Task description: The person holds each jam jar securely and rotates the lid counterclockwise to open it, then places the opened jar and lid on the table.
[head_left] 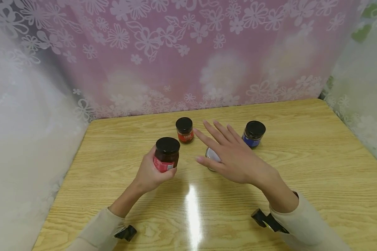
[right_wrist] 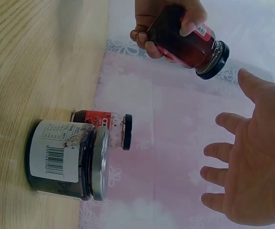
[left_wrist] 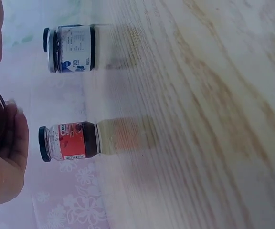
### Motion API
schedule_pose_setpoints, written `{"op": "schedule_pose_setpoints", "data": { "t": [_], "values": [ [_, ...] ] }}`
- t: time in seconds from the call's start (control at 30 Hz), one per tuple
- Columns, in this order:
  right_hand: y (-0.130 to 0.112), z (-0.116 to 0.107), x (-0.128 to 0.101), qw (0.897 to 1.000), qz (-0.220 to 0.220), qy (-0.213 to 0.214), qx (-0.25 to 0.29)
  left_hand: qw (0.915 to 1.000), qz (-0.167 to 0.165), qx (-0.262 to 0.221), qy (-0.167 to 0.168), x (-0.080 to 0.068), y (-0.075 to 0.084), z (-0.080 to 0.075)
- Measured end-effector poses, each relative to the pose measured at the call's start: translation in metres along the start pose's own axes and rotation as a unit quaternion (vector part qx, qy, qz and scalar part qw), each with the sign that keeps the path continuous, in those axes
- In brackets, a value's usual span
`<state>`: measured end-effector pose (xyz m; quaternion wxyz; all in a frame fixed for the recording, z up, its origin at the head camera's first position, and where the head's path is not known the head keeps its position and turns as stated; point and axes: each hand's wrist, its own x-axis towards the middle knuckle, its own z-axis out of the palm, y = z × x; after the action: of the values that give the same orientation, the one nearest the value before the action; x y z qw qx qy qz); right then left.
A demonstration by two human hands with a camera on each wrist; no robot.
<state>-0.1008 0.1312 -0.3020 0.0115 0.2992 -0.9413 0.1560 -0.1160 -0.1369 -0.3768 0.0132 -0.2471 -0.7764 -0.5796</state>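
My left hand (head_left: 152, 174) grips a dark jar (head_left: 167, 155) with a black lid and a pink-red label, held above the table. In the right wrist view that same jar (right_wrist: 187, 40) tilts, with the thumb across its label. My right hand (head_left: 235, 157) is spread with straight fingers and holds nothing. Below it in the head view, partly hidden, stands a silver-lidded jar (head_left: 212, 155); the right wrist view shows its white barcode label (right_wrist: 56, 155). A smaller jar (head_left: 184, 130) with a red label and black lid stands behind, between the two hands.
A jar with a blue label (head_left: 253, 134) and black lid stands at the back right, beyond my right hand. The wooden table (head_left: 113, 139) ends at a pink floral curtain (head_left: 176, 69). Pale curtains (head_left: 25, 139) hang at the sides.
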Motion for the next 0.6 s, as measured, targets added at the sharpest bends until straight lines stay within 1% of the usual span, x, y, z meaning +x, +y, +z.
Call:
{"op": "schedule_pose_setpoints", "data": {
  "t": [0.1,0.2,0.37,0.47,0.6],
  "values": [
    [0.000,0.001,-0.001,1.000,-0.004,0.004,0.001,1.0000,-0.001,0.008,0.000,0.000,0.001,0.001],
    [0.000,0.002,-0.002,1.000,-0.005,0.007,0.004,0.9998,-0.010,0.017,-0.006,0.000,0.003,0.002],
    [-0.002,0.005,-0.001,0.999,-0.022,0.025,0.010,0.9991,-0.032,0.007,-0.026,0.000,0.007,0.005],
    [-0.004,0.007,-0.001,0.999,-0.032,0.038,0.013,0.9984,-0.040,0.004,-0.039,-0.001,0.010,0.007],
    [-0.010,0.011,0.000,0.997,-0.040,0.050,0.034,0.9970,-0.055,-0.007,-0.053,-0.002,0.013,0.010]
  ]
}}
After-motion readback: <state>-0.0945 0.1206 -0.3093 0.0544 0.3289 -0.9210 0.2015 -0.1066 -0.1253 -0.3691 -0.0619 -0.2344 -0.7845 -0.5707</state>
